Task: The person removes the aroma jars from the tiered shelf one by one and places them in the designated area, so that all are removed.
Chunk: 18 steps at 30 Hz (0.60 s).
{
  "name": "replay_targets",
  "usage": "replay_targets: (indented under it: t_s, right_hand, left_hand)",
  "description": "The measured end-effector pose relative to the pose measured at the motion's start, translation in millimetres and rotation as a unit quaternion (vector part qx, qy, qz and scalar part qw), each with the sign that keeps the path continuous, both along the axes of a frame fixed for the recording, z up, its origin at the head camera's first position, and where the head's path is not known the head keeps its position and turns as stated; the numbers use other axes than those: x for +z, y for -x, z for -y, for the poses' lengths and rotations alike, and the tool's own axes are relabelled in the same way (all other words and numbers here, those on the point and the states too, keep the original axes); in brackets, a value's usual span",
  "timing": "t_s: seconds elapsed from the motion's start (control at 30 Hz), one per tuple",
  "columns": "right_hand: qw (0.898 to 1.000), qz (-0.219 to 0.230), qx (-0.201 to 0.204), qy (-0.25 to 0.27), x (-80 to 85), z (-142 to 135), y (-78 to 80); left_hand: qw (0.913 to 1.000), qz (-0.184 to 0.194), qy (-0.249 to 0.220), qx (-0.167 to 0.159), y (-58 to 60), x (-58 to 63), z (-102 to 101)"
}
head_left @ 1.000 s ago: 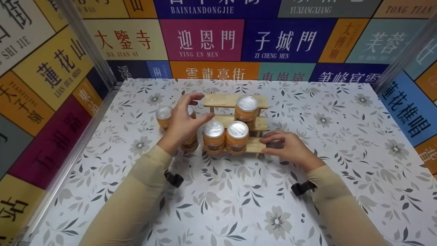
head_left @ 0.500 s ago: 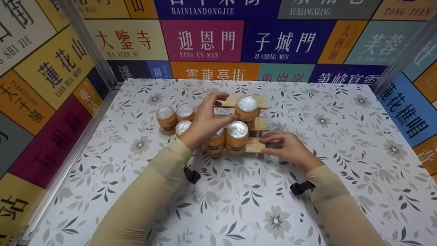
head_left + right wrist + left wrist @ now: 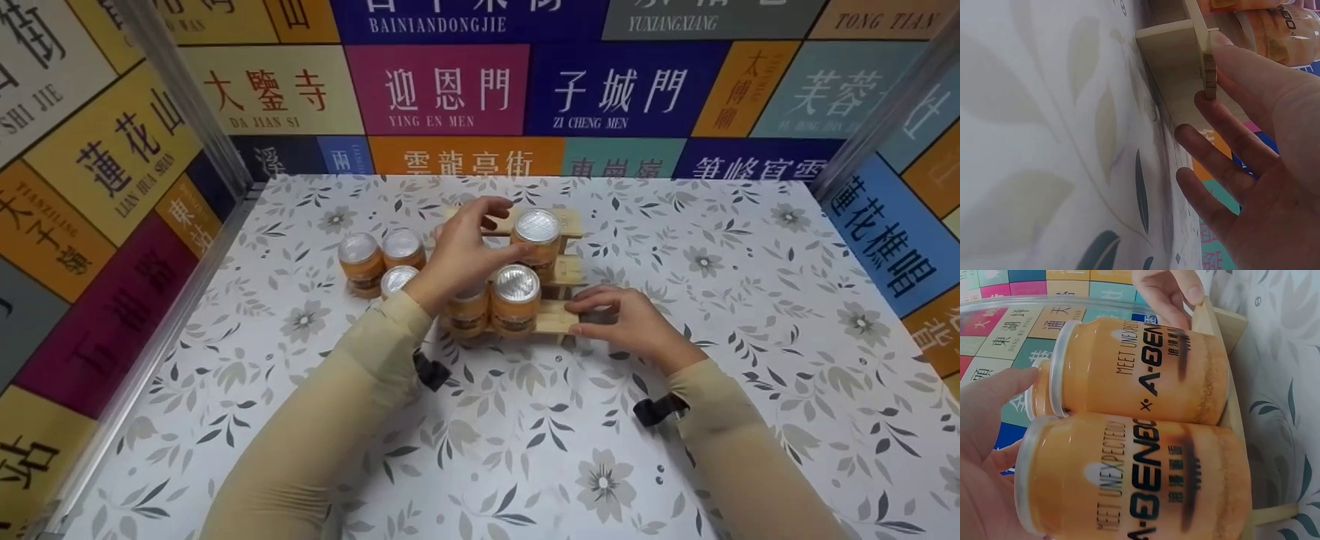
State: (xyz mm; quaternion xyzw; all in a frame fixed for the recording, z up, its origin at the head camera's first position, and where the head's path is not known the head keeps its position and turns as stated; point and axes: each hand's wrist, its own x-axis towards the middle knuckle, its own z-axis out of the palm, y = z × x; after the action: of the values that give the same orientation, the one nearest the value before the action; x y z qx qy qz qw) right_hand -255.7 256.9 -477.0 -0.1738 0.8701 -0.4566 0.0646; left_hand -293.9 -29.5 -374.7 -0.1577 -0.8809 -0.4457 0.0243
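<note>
A three-step wooden stand (image 3: 556,318) carries orange cans with silvery lids. Two stand on its lowest step: a right-hand can (image 3: 516,300) and a left-hand can (image 3: 466,319), partly behind my left wrist. Another, the upper can (image 3: 537,225), stands on the middle step. My left hand (image 3: 463,251) reaches over the front cans, its thumb at the upper can's front and its fingers spread to the left behind. A fingertip lies at that rear can's rim (image 3: 1041,388) in the left wrist view. My right hand (image 3: 634,324) pinches the lowest step's right end (image 3: 1207,62) between thumb and index finger.
Three more cans stand on the table left of the stand: a far-left can (image 3: 360,262), a back can (image 3: 403,246) and a nearer can (image 3: 397,279), partly hidden by my left arm. A patterned cloth (image 3: 525,435) covers the table. Sign-printed walls (image 3: 442,90) enclose it.
My left hand has moved right, from over the cans on the left to beside the upper can. My right hand stays at the stand's end. The cans have not moved.
</note>
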Motion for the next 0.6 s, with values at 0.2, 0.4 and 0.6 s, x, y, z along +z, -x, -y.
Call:
replay_targets:
  t_s: [0.2,0.4,0.6]
  right_hand:
    - [1.000,0.000,-0.001,-0.005,1.2,-0.2,-0.7]
    - [1.000,0.007,-0.001,-0.010,2.5,0.2,-0.4]
    - [1.000,0.006,-0.007,-0.007,3.6,1.1,-2.3]
  left_hand:
    - [0.9998,0.013,-0.012,-0.012,3.3,1.5,-7.0]
    - [0.9996,0.009,0.018,-0.021,5.8,5.1,-11.1]
    - [0.9981,0.045,-0.032,-0.027,7.7,6.1,-14.5]
